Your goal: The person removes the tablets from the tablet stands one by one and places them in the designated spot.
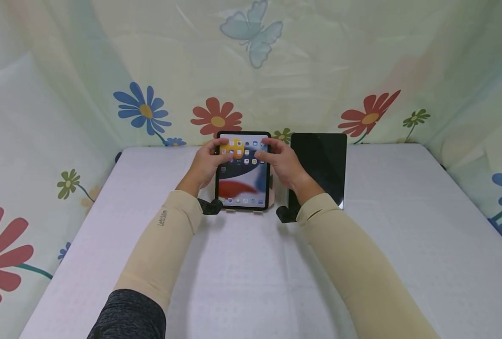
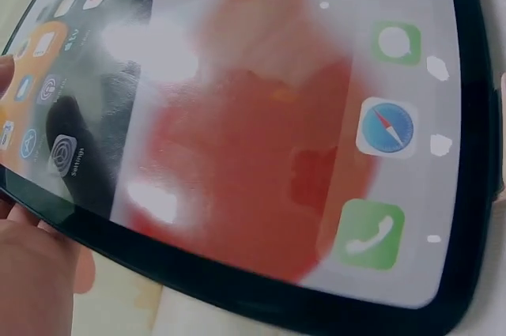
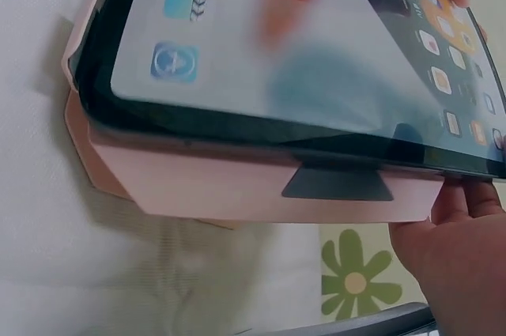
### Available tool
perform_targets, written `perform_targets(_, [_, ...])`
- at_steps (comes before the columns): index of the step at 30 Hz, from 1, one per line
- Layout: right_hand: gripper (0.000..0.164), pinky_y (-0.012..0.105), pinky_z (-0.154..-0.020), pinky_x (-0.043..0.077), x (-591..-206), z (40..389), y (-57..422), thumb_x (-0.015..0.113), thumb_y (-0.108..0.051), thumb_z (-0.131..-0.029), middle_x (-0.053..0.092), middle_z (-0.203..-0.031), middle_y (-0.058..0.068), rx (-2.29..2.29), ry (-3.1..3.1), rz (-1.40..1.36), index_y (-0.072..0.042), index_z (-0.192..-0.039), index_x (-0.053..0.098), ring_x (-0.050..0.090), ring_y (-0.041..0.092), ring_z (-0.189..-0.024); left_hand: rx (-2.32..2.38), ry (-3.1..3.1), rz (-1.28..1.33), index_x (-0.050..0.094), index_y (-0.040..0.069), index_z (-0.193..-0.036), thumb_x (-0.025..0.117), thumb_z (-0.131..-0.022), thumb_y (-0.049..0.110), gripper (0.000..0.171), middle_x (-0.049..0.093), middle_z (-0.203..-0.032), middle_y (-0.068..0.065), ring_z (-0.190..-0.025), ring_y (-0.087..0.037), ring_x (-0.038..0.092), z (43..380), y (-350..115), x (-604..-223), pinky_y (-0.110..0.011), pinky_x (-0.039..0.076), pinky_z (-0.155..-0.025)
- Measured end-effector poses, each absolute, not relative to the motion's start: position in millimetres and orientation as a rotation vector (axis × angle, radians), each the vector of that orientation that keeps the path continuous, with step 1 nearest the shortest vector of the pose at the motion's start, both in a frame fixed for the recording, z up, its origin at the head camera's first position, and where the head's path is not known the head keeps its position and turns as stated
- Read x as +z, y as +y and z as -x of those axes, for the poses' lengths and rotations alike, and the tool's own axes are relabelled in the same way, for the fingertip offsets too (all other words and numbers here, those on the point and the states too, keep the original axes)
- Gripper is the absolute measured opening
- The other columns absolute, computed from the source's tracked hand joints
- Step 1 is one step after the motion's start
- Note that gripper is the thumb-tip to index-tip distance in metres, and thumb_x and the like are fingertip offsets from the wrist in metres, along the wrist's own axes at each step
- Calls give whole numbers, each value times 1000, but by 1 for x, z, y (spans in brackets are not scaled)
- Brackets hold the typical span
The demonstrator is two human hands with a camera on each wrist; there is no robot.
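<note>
A lit tablet (image 1: 242, 176) stands tilted back on a pink stand (image 3: 213, 182), its screen showing app icons over a red and blue wallpaper. My left hand (image 1: 203, 164) grips its upper left edge, thumb over the screen and other fingers partly behind. On the opposite edge, my right hand (image 1: 288, 165) holds the tablet with the thumb in front; in the right wrist view some fingers reach behind it. A dark strip shows on the side of the stand. Small lips of the stand show under the tablet's lower edge. The stand's back is hidden.
A second tablet (image 1: 322, 160) with a dark screen stands to the right, partly behind my right wrist. Both stand near the far edge of a table with a white cloth (image 1: 242, 273). A flower-printed curtain (image 1: 310, 75) hangs behind and at the sides.
</note>
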State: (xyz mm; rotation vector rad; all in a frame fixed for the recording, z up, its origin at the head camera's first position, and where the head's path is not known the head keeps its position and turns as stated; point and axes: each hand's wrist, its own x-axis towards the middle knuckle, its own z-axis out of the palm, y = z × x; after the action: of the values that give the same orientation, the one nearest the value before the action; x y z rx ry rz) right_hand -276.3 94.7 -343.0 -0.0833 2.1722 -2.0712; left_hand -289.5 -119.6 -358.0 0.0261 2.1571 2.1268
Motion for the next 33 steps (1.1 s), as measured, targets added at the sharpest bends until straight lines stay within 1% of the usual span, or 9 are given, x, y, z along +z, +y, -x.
perform_targets(9, [55, 39, -111, 37, -331, 273, 96, 66, -15, -98, 47, -134, 14, -2050, 2198, 132, -9, -148, 45, 46, 26, -120, 2086, 2217, -64, 51, 13, -141, 67, -96, 5, 49, 48, -144, -10, -127, -28, 49, 286, -125, -347, -36, 50, -99])
perform_targets(13, [54, 41, -106, 42, -329, 272, 96, 66, -15, -98, 48, -133, 14, -2058, 2193, 131, -9, -148, 45, 49, 27, -118, 2084, 2233, -97, 51, 12, -140, 68, -95, 4, 48, 49, -142, -11, -127, -28, 48, 283, -127, -343, -35, 50, -99])
perform_targets(17, [52, 44, -102, 47, -327, 271, 96, 64, -9, -98, 48, -135, 14, -2080, 2177, 126, -10, -147, 46, 52, 28, -117, 2065, 2240, -125, 52, 11, -140, 68, -95, 4, 49, 48, -143, -11, -127, -28, 48, 281, -128, -340, -35, 49, -100])
perform_targets(21, [51, 44, -101, 48, -328, 270, 98, 60, 1, -97, 47, -138, 14, -2086, 2188, 139, -9, -146, 47, 54, 30, -118, 2009, 2276, -133, 51, 12, -142, 68, -95, 3, 50, 47, -145, -10, -127, -28, 49, 279, -130, -338, -36, 49, -101])
perform_targets(24, [51, 44, -101, 49, -328, 268, 101, 58, 5, -97, 47, -137, 15, -2057, 2234, 150, -9, -145, 48, 55, 31, -117, 1962, 2310, -138, 52, 14, -142, 67, -96, 4, 50, 48, -145, -9, -126, -28, 50, 277, -131, -338, -37, 50, -100])
perform_targets(28, [50, 43, -101, 49, -328, 266, 103, 60, 5, -97, 48, -136, 14, -2008, 2291, 164, -9, -144, 51, 56, 31, -117, 1932, 2333, -159, 53, 16, -140, 68, -95, 4, 48, 49, -142, -8, -123, -28, 52, 275, -133, -337, -37, 51, -98])
perform_targets(33, [50, 43, -99, 50, -327, 262, 103, 61, 5, -97, 49, -135, 15, -1999, 2298, 198, -9, -144, 52, 57, 32, -116, 1923, 2335, -189, 54, 14, -138, 69, -94, 3, 47, 52, -138, -9, -121, -28, 53, 272, -138, -335, -37, 52, -96])
